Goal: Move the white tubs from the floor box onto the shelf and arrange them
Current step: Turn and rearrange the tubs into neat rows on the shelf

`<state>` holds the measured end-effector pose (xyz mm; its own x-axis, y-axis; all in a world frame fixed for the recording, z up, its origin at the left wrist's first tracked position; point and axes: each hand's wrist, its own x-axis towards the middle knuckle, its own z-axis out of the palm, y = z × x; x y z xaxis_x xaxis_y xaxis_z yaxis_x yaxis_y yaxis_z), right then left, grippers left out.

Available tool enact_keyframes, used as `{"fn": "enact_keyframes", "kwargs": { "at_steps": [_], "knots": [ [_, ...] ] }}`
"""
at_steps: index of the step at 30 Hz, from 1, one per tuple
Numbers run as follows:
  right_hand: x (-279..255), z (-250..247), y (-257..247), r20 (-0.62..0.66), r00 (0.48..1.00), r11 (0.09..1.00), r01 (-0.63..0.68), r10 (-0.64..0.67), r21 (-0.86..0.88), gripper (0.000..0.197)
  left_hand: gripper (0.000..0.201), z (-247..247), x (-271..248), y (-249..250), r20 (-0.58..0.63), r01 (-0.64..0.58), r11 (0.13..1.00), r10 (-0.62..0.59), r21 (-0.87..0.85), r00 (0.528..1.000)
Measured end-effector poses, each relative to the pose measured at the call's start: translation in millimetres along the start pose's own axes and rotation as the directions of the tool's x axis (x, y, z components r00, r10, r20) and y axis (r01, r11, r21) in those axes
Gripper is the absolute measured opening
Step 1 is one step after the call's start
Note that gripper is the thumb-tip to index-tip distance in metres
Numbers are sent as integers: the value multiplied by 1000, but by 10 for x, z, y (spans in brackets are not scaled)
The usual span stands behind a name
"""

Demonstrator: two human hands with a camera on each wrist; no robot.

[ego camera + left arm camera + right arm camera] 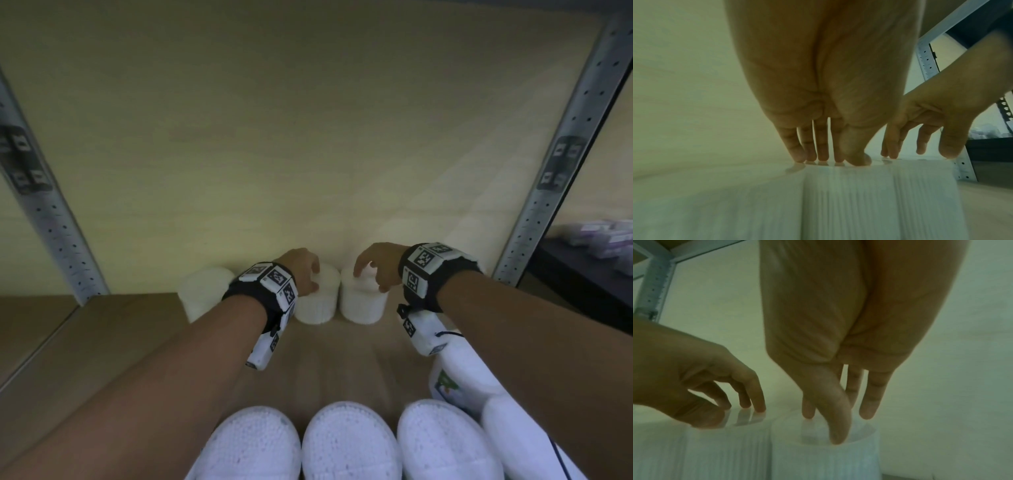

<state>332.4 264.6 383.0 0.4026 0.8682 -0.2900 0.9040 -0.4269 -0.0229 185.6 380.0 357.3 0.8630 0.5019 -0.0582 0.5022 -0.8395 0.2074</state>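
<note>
Three white ribbed tubs stand in a row at the back of the shelf board (102, 342). My left hand (305, 270) rests its fingertips (822, 155) on the lid of the middle tub (318, 301), thumb at the near rim. My right hand (376, 267) touches the lid of the right tub (363, 305) the same way, fingertips (867, 413) on the glossy top and thumb at the front edge. The third tub (205, 291) stands untouched to the left. The middle tub (849, 194) and right tub (824, 459) stand almost against each other.
Several more white tubs (349, 442) stand along the shelf's front edge below my arms. A white labelled container (459, 380) lies at the front right. Grey perforated uprights (51, 219) (548, 192) frame the bay. A pale back panel (308, 137) closes it behind the row.
</note>
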Motion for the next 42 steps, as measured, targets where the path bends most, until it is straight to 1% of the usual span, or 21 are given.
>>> {"fn": "enact_keyframes", "kwargs": {
  "at_steps": [3, 4, 6, 8, 13, 16, 18, 21, 23, 24, 27, 29, 34, 39, 42],
  "knots": [
    [16, 47, -12, -84, 996, 999, -42, 44, 32, 46, 43, -8, -2, 1, -3, 1, 1000, -1, -9, 1000],
    [24, 77, -13, -98, 993, 998, -67, 69, 20, 48, 43, -6, -3, 3, -6, 0, 1000, 0, -9, 1000],
    [52, 131, -11, -75, 990, 993, -118, 117, -14, 58, 42, 0, -9, 6, -7, 3, 1000, -3, -12, 1000],
    [66, 143, -16, -63, 990, 991, -129, 127, -22, 62, 42, 14, -10, 1, -6, 8, 1000, -8, -15, 1000],
    [66, 114, -28, -50, 992, 993, -114, 112, -38, 57, 41, 21, -4, -2, -9, 9, 1000, -9, -23, 1000],
    [55, 83, -12, -21, 998, 998, -66, 65, -24, 53, 41, 18, -3, -1, -5, 10, 1000, -10, -23, 1000],
    [70, 81, 8, -9, 999, 999, -31, 31, 19, 53, 40, 24, 2, -6, -9, 11, 1000, -12, -24, 1000],
    [68, 97, 9, -50, 999, 997, 1, 3, 80, 53, 40, 31, 2, -1, -17, 10, 1000, -10, -19, 1000],
    [64, 100, -15, -100, 994, 995, -25, 34, 97, 44, 40, 31, 5, 4, -16, 6, 1000, -6, -15, 1000],
    [66, 110, -26, -121, 991, 996, -43, 53, 84, 44, 40, 28, 7, 7, -16, 5, 1000, -5, -14, 1000],
    [76, 138, -34, -94, 989, 993, -115, 116, 14, 60, 40, 15, 2, 13, -15, 4, 1000, -4, -11, 1000],
    [85, 162, -29, -79, 988, 991, -132, 131, -6, 66, 40, 17, 4, 14, -13, 2, 1000, -2, -11, 1000],
    [79, 163, -35, -84, 991, 995, -103, 103, 9, 61, 40, 21, -8, 17, -18, 2, 1000, -3, -17, 1000],
    [93, 111, -9, -8, 999, 997, -33, 34, 63, 55, 40, 12, -9, 32, -14, 8, 1000, -8, -15, 1000],
    [91, 96, -5, -35, 999, 995, -11, 15, 101, 51, 40, 13, -9, 29, -4, 7, 1000, -7, -6, 1000]
  ]
}}
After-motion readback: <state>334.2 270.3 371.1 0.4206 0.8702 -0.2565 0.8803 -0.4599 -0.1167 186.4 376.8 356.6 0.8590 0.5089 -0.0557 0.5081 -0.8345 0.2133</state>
